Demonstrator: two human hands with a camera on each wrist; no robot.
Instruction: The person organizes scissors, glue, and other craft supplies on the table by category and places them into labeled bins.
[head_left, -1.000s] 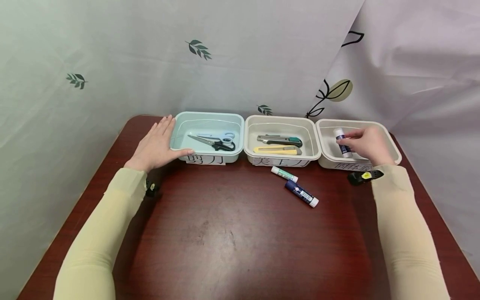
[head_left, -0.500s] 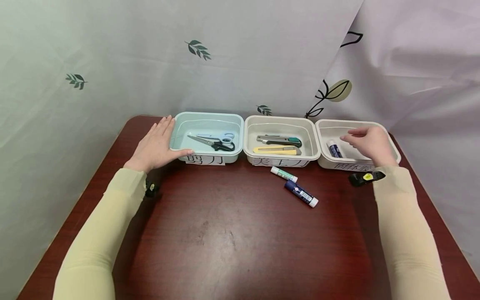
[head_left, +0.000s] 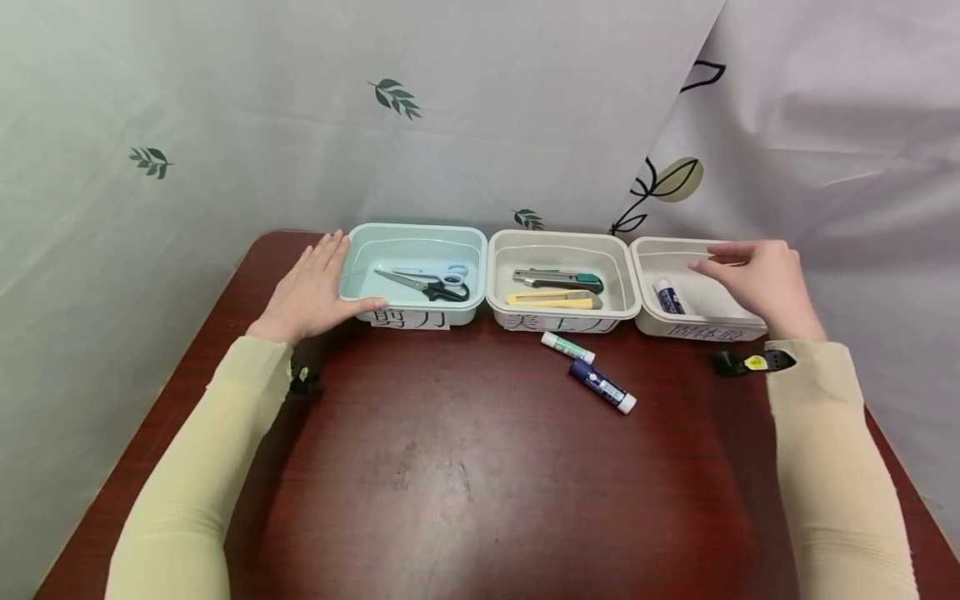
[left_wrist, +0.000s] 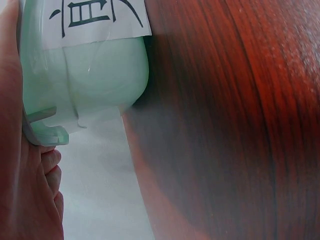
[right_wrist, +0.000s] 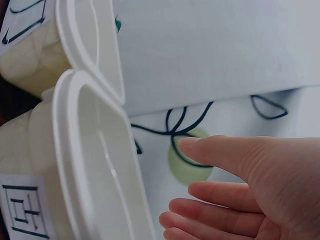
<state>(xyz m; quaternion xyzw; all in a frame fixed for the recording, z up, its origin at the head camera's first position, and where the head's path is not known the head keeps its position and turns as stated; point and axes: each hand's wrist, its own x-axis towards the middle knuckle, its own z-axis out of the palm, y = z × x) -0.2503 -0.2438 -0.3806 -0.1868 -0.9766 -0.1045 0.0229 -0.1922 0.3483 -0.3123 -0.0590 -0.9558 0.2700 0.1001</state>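
The right bin's (head_left: 678,321) label is partly hidden by the wrist strap, and the right wrist view cuts off its inside. Just left of the bin on the table (head_left: 450,467) lie two glue sticks (head_left: 602,387). A third glue stick (head_left: 667,296) lies inside the bin. Above it hovers the right hand (head_left: 757,279), fingers loose, empty. Far left, the left hand (head_left: 307,292) lies flat against the green bin (head_left: 360,287), fingers straight.

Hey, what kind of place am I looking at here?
Probably a makeshift stationery-sorting station, not a real office: a dark wooden table, three labelled plastic bins holding scissors, utility knives and a glue stick, and leaf-print cloth hung behind as backdrop.
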